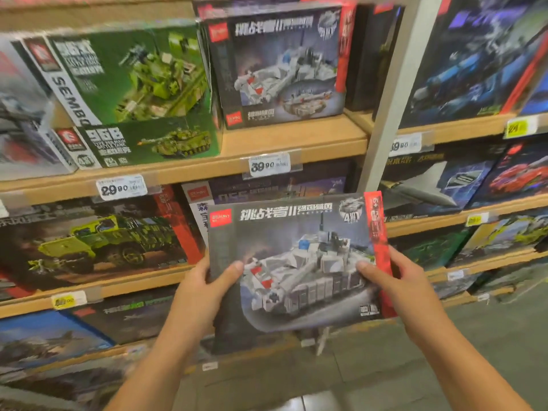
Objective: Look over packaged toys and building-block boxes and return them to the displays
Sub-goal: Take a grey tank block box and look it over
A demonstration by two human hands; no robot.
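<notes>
held box: grey tank building-block box (299,262), front face toward camera, held in the air in front of the shelves, slightly tilted, red stripe on its right edge
left hand: left hand (204,287) gripped the box's lower left edge, thumb on the front face, fingers curled behind
right hand: right hand (400,280) gripped the lower right edge over the red stripe, thumb on the front, fingers behind
matching box: same grey tank box (275,66) stood upright on the upper shelf (293,140), above the held one
green box: green tank box (133,93) leaned tilted just left of the matching box, same shelf
price tags: white tag reading 39.90 (269,165) on the shelf edge below the matching box; white tag reading 29.90 (121,187) further left
lower shelf: yellow-green truck box (98,241) left of the held box, well behind it
right bay: dark blue boxes (474,60) past the grey upright post (391,93); print too blurred to read
floor: grey tiled floor (355,375) below the arms
</notes>
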